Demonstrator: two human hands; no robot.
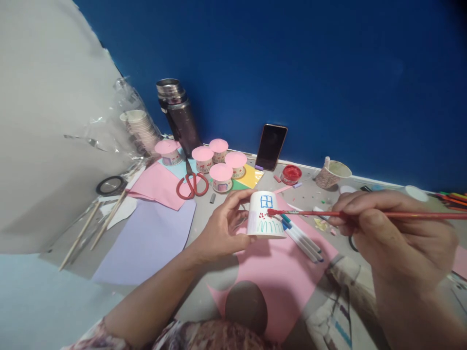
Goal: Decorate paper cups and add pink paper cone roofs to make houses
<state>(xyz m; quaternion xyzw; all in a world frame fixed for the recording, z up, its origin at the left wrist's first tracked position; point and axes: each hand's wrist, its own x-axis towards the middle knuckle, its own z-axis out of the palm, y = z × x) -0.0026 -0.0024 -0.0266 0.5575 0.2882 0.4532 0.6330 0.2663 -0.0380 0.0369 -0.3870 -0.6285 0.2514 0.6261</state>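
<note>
My left hand [222, 228] is closed around the far left side of an upside-down white paper cup [260, 226], held above pink paper. The cup bears a blue drawn window, red dots and green grass strokes. In my right hand [394, 233] is a thin red paintbrush [321, 213], pinched between thumb and fingers. Its red-coated tip meets the cup's wall, or nearly so, just below the window. Behind the cup, an open jar of red paint [291, 173] stands on the table. Several markers [301, 240] lie beneath and to the right of the cup.
Several small cups with pink paper tops [221, 172] stand at the back, near red-handled scissors [192, 187]. A dark flask [180, 116] and a phone [272, 146] lean near the blue wall. Purple paper [149, 243] and wooden sticks [80, 236] lie left; a patterned cup [330, 175] is right.
</note>
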